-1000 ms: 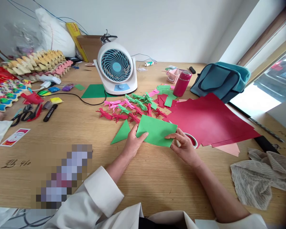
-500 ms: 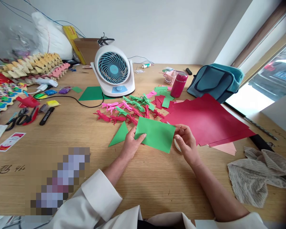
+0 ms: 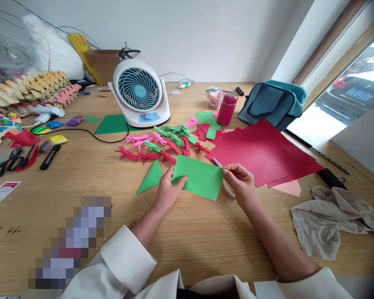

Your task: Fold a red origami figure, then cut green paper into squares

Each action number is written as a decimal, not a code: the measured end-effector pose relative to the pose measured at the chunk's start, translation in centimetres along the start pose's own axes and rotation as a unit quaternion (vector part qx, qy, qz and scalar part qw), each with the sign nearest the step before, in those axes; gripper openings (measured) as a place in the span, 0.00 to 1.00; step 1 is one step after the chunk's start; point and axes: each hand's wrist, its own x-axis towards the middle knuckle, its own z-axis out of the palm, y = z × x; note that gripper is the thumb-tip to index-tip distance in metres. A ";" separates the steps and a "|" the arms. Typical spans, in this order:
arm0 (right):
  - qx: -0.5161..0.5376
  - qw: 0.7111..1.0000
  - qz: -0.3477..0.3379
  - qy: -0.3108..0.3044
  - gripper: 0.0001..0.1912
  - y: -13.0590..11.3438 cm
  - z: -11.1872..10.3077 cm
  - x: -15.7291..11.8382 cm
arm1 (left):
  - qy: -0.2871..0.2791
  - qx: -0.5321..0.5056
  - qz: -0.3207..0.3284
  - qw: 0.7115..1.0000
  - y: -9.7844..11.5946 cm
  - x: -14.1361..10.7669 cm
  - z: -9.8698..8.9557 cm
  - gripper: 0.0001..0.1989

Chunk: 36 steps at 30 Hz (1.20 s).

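A rectangular sheet of green paper (image 3: 199, 177) is held up over the table, spanning both hands. My left hand (image 3: 168, 192) grips its left edge, thumb on top and fingers behind. With thumb and fingertips pinched, my right hand (image 3: 240, 182) holds the upper right corner. Partly hidden behind that corner are scissors (image 3: 217, 162) with a pale loop handle, lying on the table. Left of the sheet rests a green paper triangle (image 3: 151, 177). Just beyond it lies a pile of knotted red, pink and green paper pieces (image 3: 168, 142).
Large red sheets (image 3: 264, 153) lie to the right, near a red flask (image 3: 227, 109) and a blue bag (image 3: 268, 104). A white fan (image 3: 140, 93) stands behind the pile. Black-and-red scissors (image 3: 15, 160) and a black marker (image 3: 50, 157) are at left; a crumpled cloth (image 3: 321, 220) lies right.
My right hand's fingers have closed on the green sheet's upper right corner. The left hand keeps its grip. The whole view has shifted slightly, with the scene moving left.
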 end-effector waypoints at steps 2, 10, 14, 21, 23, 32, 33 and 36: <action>0.003 1.000 0.000 0.003 0.12 0.0 -0.1 0.0 | 0.001 0.006 0.006 1.000 0.1 0.0 0.0 0.19; 0.024 0.998 0.035 0.041 0.13 0.3 -1.0 0.4 | 0.006 -0.010 0.017 1.000 0.1 0.2 0.0 0.17; 0.018 0.998 0.033 0.058 0.16 0.2 -1.4 0.5 | 0.005 -0.013 0.008 1.000 0.1 0.2 -0.1 0.18; -0.088 0.989 -0.110 -0.048 0.11 0.3 -0.9 0.1 | 0.030 -0.086 -0.055 0.994 0.0 0.2 -0.1 0.20; -0.132 0.973 -0.152 -0.116 0.14 0.5 -0.7 -0.2 | 0.035 -0.114 -0.085 0.989 0.3 0.2 -0.1 0.21; -0.290 0.895 -0.257 -0.220 0.17 0.1 -1.0 -0.4 | -0.026 -0.139 -0.136 0.981 0.4 -0.1 -0.1 0.23; -0.291 0.895 -0.256 -0.219 0.17 0.0 -1.0 -0.4 | -0.030 -0.138 -0.125 0.982 0.3 0.0 -0.1 0.21; -0.290 0.898 -0.248 -0.219 0.14 -0.2 -1.0 -0.3 | -0.035 -0.129 -0.090 0.987 -0.1 0.1 -0.2 0.18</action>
